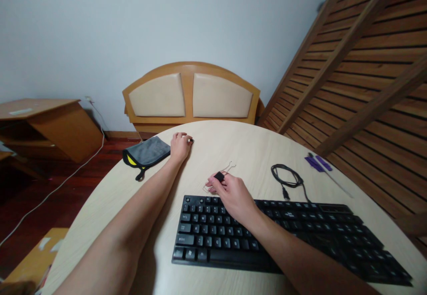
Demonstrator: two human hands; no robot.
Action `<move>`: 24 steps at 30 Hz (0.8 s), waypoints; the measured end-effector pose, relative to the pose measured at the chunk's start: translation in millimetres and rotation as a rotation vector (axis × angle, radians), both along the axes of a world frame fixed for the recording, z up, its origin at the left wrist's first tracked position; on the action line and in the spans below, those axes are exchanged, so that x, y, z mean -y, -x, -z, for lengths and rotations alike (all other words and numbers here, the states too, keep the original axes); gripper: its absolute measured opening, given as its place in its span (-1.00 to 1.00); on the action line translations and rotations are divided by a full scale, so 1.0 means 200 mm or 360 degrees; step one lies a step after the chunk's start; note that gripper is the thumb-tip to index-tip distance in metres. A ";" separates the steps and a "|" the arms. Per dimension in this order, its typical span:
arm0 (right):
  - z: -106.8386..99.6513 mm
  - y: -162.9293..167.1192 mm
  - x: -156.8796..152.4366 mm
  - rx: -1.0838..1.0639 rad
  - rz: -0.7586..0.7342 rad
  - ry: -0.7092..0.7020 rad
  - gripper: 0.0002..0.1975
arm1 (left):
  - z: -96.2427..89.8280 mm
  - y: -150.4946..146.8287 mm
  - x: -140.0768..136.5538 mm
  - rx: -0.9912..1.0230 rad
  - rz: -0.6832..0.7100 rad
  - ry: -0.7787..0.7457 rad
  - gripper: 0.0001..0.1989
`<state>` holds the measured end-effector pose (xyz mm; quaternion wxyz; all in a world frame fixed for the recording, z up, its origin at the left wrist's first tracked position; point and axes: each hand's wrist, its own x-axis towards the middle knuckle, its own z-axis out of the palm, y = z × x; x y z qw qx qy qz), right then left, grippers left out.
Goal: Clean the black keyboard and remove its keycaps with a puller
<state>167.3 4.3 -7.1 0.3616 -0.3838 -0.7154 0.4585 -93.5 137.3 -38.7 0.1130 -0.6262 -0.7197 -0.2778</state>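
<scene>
Binder clip (219,176) pinched in the right hand (235,192)

The clip is held just beyond the far edge of the keyboard (233,256), left of the cable (287,183). Its black body is gripped between thumb and bent fingers, with thin wire handles left poking out. By its look, it should be found light and hard, not fragile, with a stiff spring; the body is best taken hold of, since smooth wire may slip. Farther left, beside the grey pouch (151,152), the left hand (180,147) is half curled; whether the small dark thing (191,141) there is gripped cannot be told.
</scene>
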 end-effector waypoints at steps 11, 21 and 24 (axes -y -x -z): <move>0.00 0.00 0.00 -0.0005 -0.0001 0.0013 -0.69 | 0.00 0.00 0.01 0.0117 0.0033 -0.0022 -0.79; -0.01 0.01 0.00 -0.0020 0.0022 0.0041 -0.71 | -0.11 -0.13 0.13 0.0448 0.0369 -0.0136 -0.72; -0.02 0.00 0.00 0.0016 0.0018 -0.0030 -0.69 | -0.19 -0.25 0.30 0.0564 0.0690 -0.0054 -0.67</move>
